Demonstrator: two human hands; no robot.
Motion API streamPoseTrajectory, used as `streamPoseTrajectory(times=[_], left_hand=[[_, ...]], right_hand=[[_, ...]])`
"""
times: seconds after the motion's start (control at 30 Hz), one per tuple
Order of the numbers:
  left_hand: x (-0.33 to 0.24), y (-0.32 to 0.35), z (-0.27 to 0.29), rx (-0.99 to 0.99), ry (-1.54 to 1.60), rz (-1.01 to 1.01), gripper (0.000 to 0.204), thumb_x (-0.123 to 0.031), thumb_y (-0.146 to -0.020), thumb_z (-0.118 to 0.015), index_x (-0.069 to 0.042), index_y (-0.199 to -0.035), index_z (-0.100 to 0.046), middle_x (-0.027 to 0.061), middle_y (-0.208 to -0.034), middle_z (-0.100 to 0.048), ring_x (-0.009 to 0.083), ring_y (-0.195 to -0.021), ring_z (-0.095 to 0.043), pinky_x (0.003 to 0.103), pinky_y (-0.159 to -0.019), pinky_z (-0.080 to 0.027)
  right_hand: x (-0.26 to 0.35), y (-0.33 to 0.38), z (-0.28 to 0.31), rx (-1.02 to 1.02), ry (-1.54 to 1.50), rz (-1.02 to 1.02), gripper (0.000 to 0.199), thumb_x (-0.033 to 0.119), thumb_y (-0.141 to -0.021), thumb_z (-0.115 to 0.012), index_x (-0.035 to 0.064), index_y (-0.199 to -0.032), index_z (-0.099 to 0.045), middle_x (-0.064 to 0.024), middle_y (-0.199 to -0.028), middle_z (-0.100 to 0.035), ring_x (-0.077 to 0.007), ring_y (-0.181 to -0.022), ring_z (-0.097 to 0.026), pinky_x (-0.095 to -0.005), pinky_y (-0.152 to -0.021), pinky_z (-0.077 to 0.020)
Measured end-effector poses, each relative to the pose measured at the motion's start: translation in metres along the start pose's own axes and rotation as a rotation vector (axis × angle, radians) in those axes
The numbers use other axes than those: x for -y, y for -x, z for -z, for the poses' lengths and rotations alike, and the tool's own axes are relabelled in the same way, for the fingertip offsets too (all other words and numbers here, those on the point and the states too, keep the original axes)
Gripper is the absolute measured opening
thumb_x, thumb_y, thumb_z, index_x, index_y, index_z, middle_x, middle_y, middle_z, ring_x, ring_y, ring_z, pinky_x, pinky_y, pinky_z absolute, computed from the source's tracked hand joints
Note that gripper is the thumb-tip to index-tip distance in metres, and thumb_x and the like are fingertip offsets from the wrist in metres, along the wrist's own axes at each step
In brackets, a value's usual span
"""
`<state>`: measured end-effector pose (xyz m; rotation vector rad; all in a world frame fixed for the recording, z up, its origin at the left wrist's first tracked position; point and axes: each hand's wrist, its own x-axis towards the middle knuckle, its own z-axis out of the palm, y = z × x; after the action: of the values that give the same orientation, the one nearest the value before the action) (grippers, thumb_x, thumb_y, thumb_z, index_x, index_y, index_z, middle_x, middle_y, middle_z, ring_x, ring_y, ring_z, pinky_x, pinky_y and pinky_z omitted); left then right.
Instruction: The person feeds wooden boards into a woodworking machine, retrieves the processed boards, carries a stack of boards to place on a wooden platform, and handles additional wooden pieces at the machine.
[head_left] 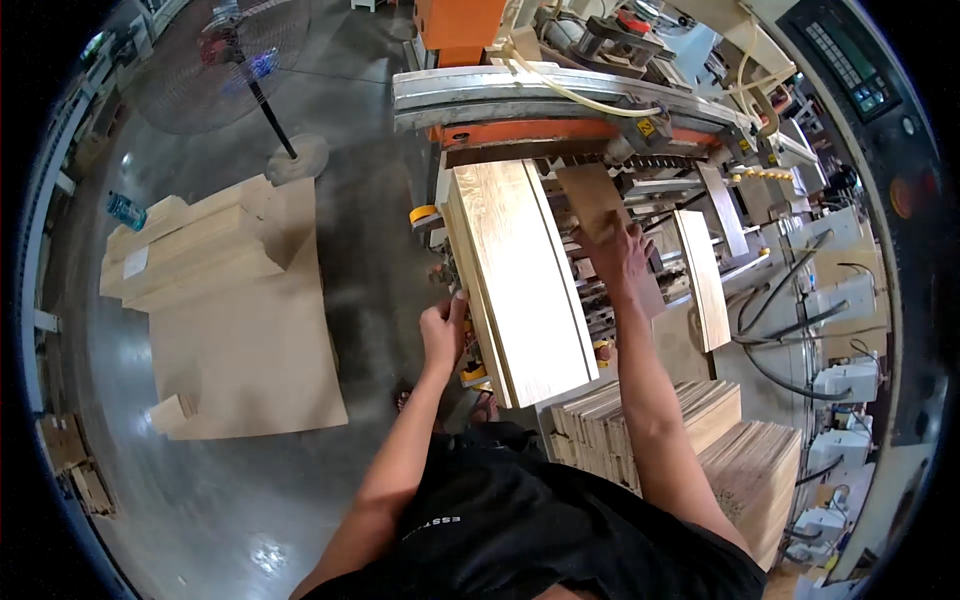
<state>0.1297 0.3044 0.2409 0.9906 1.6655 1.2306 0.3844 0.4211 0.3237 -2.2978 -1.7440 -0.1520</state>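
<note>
A stack of pale wooden boards (515, 260) lies in front of me on the machine, its top board brightly lit. At the stack's left edge, my left hand (443, 335) is closed, with the thumb up against the boards' side; the fingers are partly hidden. My right hand (620, 255) reaches over a thin brown board (590, 195) just right of the stack. Its thumb and fingers grip that board across its width. The brown board's near end continues below my right wrist. Farther right, another narrow pale board (702, 275) rests on the machine's rails.
A metal beam (520, 90) of the orange machine crosses beyond the boards. Near my right forearm stand piles of cut boards (640, 430). Cardboard (250, 370) with stacked boards and a bottle (126, 210) lies left, near a floor fan (265, 100). A control panel (850, 65) is far right.
</note>
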Motion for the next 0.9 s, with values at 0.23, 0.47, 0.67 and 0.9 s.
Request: streamPoseTrajectory(times=[0.23, 0.47, 0.67, 0.9], left_hand=[[-0.017, 0.006, -0.002, 0.047, 0.123, 0.058, 0.056, -0.041, -0.090, -0.061, 0.006, -0.059, -0.052, 0.0056, -0.047, -0.046, 0.0097, -0.048, -0.042, 0.031, -0.046, -0.034], [-0.012, 0.006, 0.001, 0.025, 0.055, -0.008, 0.054, -0.039, -0.092, -0.058, 0.007, -0.064, -0.053, 0.0075, -0.047, -0.043, 0.0099, -0.050, -0.041, 0.033, -0.046, -0.033], [-0.004, 0.007, 0.001, 0.024, 0.014, 0.029, 0.047, -0.033, -0.092, -0.058, 0.006, -0.067, -0.053, 0.0084, -0.050, -0.043, 0.0094, -0.054, -0.040, 0.032, -0.049, -0.034], [-0.013, 0.011, -0.003, 0.036, 0.108, 0.051, 0.044, -0.030, -0.093, -0.057, 0.006, -0.066, -0.051, 0.0051, -0.052, -0.045, 0.0084, -0.056, -0.040, 0.031, -0.048, -0.032]], right_hand=[[-0.004, -0.024, -0.012, -0.018, -0.015, -0.073, 0.079, 0.053, -0.061, -0.074, 0.0111, -0.126, -0.056, -0.0233, -0.122, -0.052, -0.0386, -0.116, -0.046, -0.0444, -0.098, -0.0385], [0.013, -0.035, -0.007, 0.026, -0.007, -0.097, 0.074, 0.050, -0.059, -0.076, 0.0157, -0.123, -0.058, -0.0224, -0.118, -0.054, -0.0389, -0.113, -0.048, -0.0457, -0.095, -0.0411], [0.017, -0.038, -0.007, 0.023, 0.032, -0.075, 0.072, 0.051, -0.059, -0.077, 0.0182, -0.121, -0.059, -0.0200, -0.114, -0.052, -0.0378, -0.109, -0.050, -0.0466, -0.092, -0.0426], [0.013, -0.040, -0.006, 0.090, 0.028, -0.142, 0.077, 0.052, -0.058, -0.077, 0.0193, -0.125, -0.057, -0.0218, -0.118, -0.050, -0.0382, -0.112, -0.048, -0.0458, -0.094, -0.0416]])
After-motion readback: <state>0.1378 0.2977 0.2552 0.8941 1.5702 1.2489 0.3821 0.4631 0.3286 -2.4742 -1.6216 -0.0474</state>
